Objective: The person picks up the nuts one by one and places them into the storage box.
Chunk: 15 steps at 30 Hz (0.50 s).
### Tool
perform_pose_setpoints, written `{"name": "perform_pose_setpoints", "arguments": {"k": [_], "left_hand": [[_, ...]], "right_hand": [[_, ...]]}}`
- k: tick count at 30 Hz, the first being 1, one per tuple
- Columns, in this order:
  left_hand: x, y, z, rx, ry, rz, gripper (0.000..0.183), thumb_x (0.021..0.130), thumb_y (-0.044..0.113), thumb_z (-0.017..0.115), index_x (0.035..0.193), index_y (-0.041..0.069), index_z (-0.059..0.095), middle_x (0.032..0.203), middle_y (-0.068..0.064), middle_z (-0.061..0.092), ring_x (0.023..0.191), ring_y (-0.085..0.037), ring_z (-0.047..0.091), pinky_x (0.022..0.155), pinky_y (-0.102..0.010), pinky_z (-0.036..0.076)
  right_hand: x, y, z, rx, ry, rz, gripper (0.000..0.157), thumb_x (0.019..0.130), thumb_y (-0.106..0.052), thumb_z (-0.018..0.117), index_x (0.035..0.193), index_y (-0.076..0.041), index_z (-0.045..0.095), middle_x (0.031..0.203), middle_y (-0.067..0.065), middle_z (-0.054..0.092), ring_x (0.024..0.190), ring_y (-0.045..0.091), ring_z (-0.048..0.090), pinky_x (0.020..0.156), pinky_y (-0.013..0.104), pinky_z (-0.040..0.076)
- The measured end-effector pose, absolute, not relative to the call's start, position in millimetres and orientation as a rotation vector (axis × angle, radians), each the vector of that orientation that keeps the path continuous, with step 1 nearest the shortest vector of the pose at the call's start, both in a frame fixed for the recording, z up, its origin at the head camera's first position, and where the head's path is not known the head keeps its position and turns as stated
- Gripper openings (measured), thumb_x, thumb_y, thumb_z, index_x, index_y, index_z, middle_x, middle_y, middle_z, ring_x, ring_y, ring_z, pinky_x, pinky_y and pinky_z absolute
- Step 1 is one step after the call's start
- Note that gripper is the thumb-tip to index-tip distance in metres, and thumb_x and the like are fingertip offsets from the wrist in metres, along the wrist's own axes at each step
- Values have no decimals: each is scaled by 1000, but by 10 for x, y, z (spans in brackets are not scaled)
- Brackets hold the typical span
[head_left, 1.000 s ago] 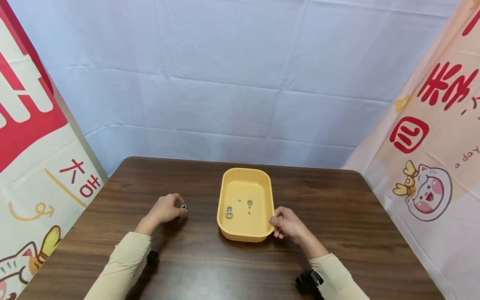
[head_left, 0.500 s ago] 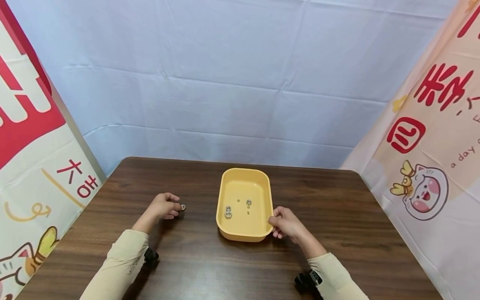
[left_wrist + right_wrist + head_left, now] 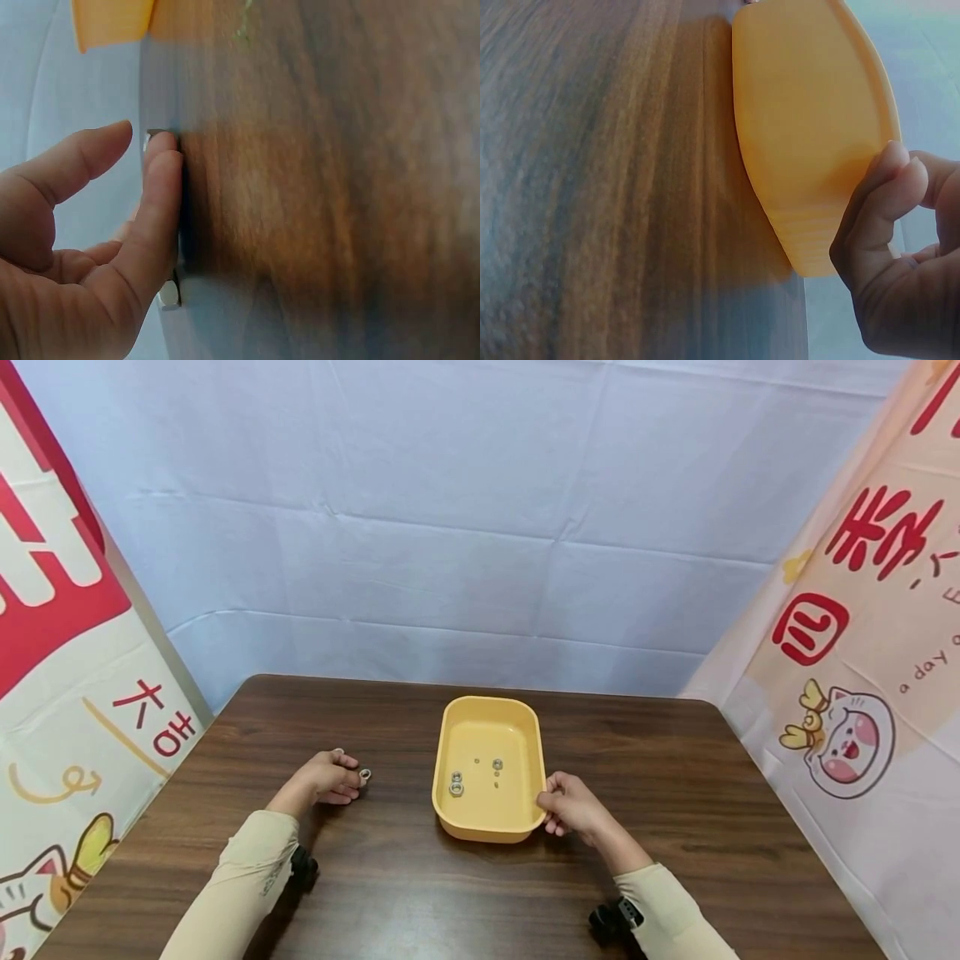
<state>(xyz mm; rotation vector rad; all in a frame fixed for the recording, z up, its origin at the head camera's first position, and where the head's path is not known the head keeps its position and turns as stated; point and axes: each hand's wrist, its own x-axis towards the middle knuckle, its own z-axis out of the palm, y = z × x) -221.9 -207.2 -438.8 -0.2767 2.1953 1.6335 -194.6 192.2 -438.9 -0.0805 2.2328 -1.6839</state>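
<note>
In the head view my left hand (image 3: 327, 777) is low over the table's left half, its fingertips at a metal hex nut (image 3: 365, 773). The left wrist view shows the thumb (image 3: 105, 154) standing apart from the fairly straight fingers, which cover most of that nut. Another nut (image 3: 169, 294) shows beyond the hand, partly hidden. My right hand (image 3: 576, 810) pinches the near right rim of a yellow plastic tray (image 3: 491, 837), thumb over the rim and curled fingers outside. Inside the tray lie two larger nuts (image 3: 456, 789) at the left, plus another nut (image 3: 497, 764) and tiny pieces.
The dark wood-grain table (image 3: 420, 902) carries the tray near its middle. A pale cloth (image 3: 450, 527) hangs behind the far edge. Printed banners flank both sides, the left banner (image 3: 90, 693) and the right banner (image 3: 847, 718).
My left hand has turned and shifted slightly left, its fingers now straighter beside the nut. A second nut has come into view behind that hand. My right hand keeps its pinch on the tray.
</note>
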Motion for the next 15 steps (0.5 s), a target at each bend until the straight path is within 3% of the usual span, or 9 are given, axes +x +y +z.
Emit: {"name": "perform_pose_setpoints", "arguments": {"k": [6, 15], "left_hand": [[-2267, -2045, -4426, -282, 2232, 1585, 40, 79, -8, 64, 114, -9, 46, 81, -13, 62, 63, -19, 62, 57, -31, 53], [-2335, -1969, -4421, -289, 2333, 1483, 30, 72, -11, 70, 96, -5, 54, 70, -9, 62, 55, -15, 60, 50, -27, 51]], "right_hand": [[-1944, 1929, -4382, -85, 2234, -1682, 8, 80, 0, 50, 85, -1, 43, 56, 7, 51, 41, 12, 49, 37, 21, 40], [-1940, 1928, -4377, -86, 2221, -1697, 9, 78, 1, 50, 84, -1, 43, 55, 7, 51, 41, 11, 48, 36, 21, 39]]}}
